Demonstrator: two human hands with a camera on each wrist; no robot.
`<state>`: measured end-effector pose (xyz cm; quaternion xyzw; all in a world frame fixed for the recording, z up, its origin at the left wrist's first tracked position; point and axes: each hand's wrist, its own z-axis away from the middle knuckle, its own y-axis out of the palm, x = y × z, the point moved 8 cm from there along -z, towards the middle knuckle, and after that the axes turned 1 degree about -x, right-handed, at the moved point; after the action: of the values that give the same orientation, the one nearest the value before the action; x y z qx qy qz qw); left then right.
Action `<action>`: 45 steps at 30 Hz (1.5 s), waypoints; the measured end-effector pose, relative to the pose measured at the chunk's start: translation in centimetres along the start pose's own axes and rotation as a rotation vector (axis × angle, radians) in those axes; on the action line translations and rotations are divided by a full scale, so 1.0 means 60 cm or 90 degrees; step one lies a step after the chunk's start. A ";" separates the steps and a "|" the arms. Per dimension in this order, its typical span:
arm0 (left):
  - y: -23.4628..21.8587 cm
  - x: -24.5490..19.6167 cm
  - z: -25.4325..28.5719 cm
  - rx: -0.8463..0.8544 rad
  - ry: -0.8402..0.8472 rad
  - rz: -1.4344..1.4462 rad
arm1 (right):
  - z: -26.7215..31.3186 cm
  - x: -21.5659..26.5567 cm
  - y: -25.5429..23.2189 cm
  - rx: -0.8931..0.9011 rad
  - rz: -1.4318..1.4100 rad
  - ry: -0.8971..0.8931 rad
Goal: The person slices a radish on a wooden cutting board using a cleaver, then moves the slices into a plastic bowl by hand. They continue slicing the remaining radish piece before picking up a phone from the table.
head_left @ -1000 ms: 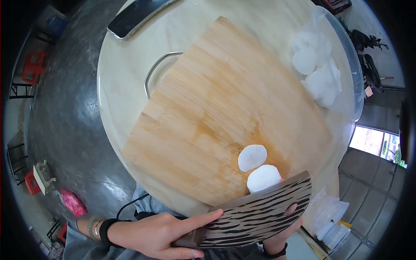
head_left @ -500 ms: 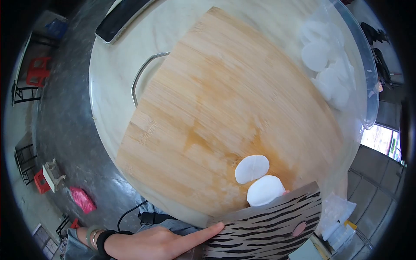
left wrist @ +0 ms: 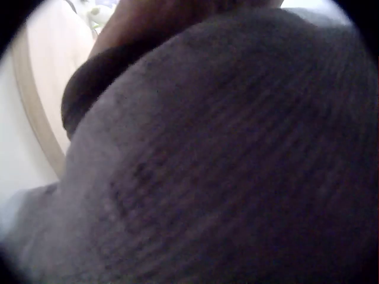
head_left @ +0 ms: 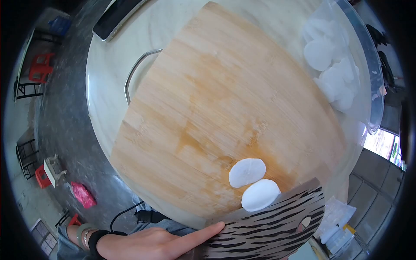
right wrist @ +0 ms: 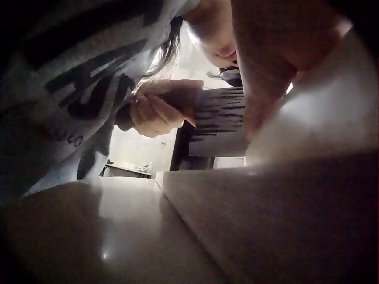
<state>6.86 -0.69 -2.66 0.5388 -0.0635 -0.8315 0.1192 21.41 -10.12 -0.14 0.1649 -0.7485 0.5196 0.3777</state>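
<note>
- Tan wooden cutting board (head_left: 225,99), straight grain, damp orange-brown stains; its far corner is rounded and its near edge reaches the rim of the round, pale marbled surface (head_left: 106,91).
- Two thin, smooth white slices lie near the board's near right side: upper slice (head_left: 247,172) oval, lower slice (head_left: 261,195) thicker-looking, beside the blade. Most of the board's grain extends beyond them.
- Cleaver (head_left: 268,227): broad grey metal, black streaks, one hole near the far end.
- Left hand (head_left: 160,242): fingers curled round the cleaver's dark handle, index finger straight along the blade.
- Right hand (right wrist: 269,59): beside the blade in the right wrist view; finger closure and hold cannot be told.
- Curved metal loop (head_left: 138,71) projects past the board's left edge.
- Black phone (head_left: 117,19) at the surface's far left.
- Clear plastic tub (head_left: 376,86), far right; more white slices (head_left: 318,55) beside its wall, beneath translucent film.
</note>
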 end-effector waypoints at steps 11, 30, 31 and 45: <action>0.008 -0.013 -0.016 -0.038 0.003 -0.073 | 0.000 0.018 -0.001 0.026 0.129 -0.060; 0.017 -0.013 -0.057 -0.076 -0.110 -0.146 | 0.002 0.031 0.004 -0.026 0.224 -0.074; 0.019 -0.013 -0.058 -0.086 -0.099 -0.148 | 0.003 0.031 0.001 -0.028 0.242 -0.064; 0.021 -0.011 -0.040 -0.131 0.000 -0.108 | 0.019 0.019 0.012 -0.023 0.248 0.021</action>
<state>9.47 -1.69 -2.75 0.5272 0.0679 -0.8408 0.1026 19.77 -10.72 0.03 0.0019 -0.7693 0.5718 0.2850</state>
